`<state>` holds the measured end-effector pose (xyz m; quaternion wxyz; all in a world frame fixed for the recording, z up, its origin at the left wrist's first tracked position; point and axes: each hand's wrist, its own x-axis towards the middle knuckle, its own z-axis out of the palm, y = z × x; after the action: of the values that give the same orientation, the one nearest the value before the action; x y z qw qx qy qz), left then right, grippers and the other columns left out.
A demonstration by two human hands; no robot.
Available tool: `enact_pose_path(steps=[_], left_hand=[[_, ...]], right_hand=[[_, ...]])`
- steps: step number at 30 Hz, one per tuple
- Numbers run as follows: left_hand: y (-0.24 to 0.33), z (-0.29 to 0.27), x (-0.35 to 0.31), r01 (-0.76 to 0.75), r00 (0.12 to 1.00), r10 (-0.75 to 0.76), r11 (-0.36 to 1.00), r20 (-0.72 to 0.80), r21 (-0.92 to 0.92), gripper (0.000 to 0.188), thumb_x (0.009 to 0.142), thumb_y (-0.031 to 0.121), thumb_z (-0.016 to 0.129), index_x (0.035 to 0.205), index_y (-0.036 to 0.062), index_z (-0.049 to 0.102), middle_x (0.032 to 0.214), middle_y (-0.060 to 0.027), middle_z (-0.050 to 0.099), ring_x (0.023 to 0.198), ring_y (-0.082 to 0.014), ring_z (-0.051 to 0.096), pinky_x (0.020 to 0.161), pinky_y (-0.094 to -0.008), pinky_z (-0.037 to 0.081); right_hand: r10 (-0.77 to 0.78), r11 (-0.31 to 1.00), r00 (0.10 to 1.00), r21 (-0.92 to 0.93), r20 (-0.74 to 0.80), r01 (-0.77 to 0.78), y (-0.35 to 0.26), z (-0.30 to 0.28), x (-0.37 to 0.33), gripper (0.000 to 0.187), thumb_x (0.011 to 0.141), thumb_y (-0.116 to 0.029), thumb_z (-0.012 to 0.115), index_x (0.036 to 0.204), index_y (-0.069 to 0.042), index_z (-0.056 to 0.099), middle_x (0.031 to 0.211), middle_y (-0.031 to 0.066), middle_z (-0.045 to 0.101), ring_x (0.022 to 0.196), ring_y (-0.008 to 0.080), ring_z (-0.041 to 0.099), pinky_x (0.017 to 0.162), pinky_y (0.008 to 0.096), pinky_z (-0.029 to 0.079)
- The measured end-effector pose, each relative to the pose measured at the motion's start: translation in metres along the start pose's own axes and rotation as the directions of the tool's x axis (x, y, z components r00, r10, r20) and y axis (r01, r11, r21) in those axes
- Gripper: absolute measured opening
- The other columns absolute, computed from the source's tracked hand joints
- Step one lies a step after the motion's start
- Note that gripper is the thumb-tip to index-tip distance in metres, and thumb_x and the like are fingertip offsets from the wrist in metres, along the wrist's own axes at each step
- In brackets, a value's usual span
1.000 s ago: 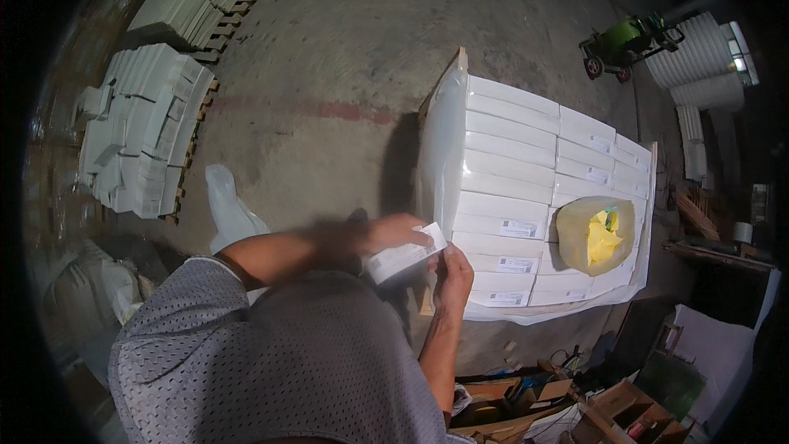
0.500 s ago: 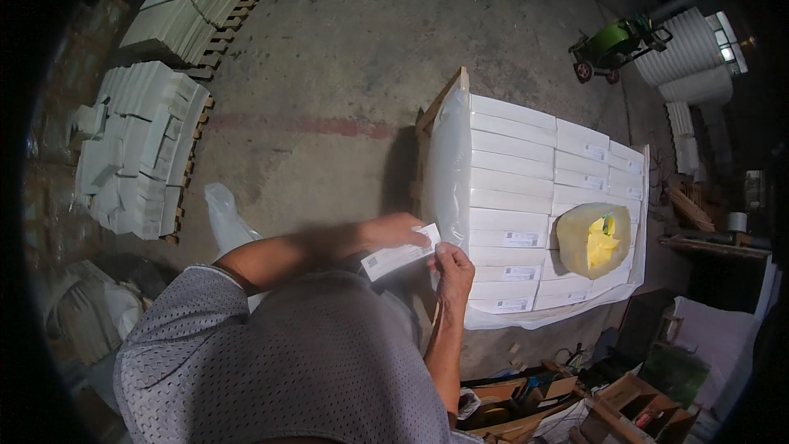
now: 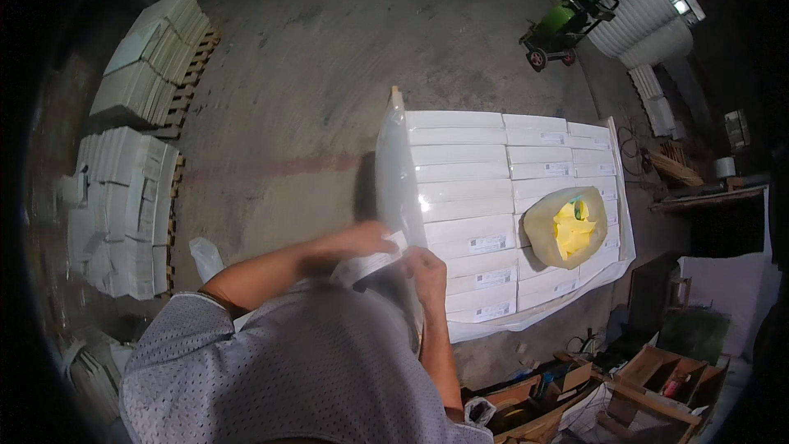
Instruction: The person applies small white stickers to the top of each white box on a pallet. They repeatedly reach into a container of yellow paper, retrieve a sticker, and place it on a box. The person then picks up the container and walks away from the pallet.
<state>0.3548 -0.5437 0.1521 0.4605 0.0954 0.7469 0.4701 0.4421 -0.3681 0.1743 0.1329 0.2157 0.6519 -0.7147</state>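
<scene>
My left hand [image 3: 369, 240] is closed on a white strip of printed labels [image 3: 371, 265], which hangs below its fingers and is blurred. Close beside it, my right hand [image 3: 428, 278] pinches at the strip's far end; the fingertips' exact hold is partly hidden. Both hands are in front of my chest, by the near-left side of a big block of stacked white boxes [image 3: 462, 191]. Several boxes bear white labels [image 3: 493, 278] on their faces. On top of the boxes sits a translucent plastic container [image 3: 539, 226] with crumpled yellow paper [image 3: 574, 228] inside.
Clear plastic film [image 3: 394, 168] wraps the stack's left side, with a wooden post [image 3: 396, 99] at its corner. Pallets of white slabs [image 3: 123, 205] stand at left. A green wheeled machine [image 3: 557, 25] is at far right. Wooden boxes of clutter [image 3: 657, 386] lie at lower right.
The view has shifted, so the stack appears further left and a wooden crate shows at the top. My hands stay together at the label strip, which has tilted and blurred.
</scene>
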Motion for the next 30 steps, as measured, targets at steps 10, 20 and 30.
enact_pose_path(steps=[10,20,30], left_hand=[[0.029,0.015,0.047,-0.146,0.988,0.152,0.911,0.015,0.385,0.038,0.084,0.031,0.059,0.103,-0.0022,0.065,0.096,-0.023,0.067,0.088,-0.0322,0.063,0.082,-0.0386,0.047],[0.05,-0.032,0.089,-0.27,0.957,0.2,0.879,0.211,0.393,0.04,0.087,0.032,0.058,0.11,-0.0003,0.064,0.102,-0.0237,0.066,0.094,-0.033,0.062,0.085,-0.0392,0.046],[0.075,-0.104,0.111,-0.135,0.974,0.084,0.961,0.209,0.242,0.049,0.086,0.032,0.059,0.116,-0.0074,0.059,0.112,-0.0249,0.063,0.107,-0.0302,0.059,0.091,-0.036,0.044]], right_hand=[[-0.275,0.863,0.945,-0.478,-0.178,0.161,0.011,-0.028,0.034,0.027,0.081,-0.025,0.062,0.091,0.0,0.067,0.067,0.0181,0.061,0.06,0.0251,0.06,0.061,0.0363,0.048],[-0.253,0.857,0.883,-0.515,-0.396,0.015,-0.015,-0.002,0.062,0.031,0.084,-0.027,0.061,0.089,0.003,0.067,0.071,0.0225,0.064,0.068,0.0348,0.065,0.066,0.0414,0.049],[-0.059,0.997,0.795,0.01,-0.603,0.081,-0.043,0.042,0.096,0.026,0.088,-0.02,0.059,0.096,0.004,0.065,0.077,0.0069,0.065,0.065,0.011,0.058,0.061,0.0246,0.046]])
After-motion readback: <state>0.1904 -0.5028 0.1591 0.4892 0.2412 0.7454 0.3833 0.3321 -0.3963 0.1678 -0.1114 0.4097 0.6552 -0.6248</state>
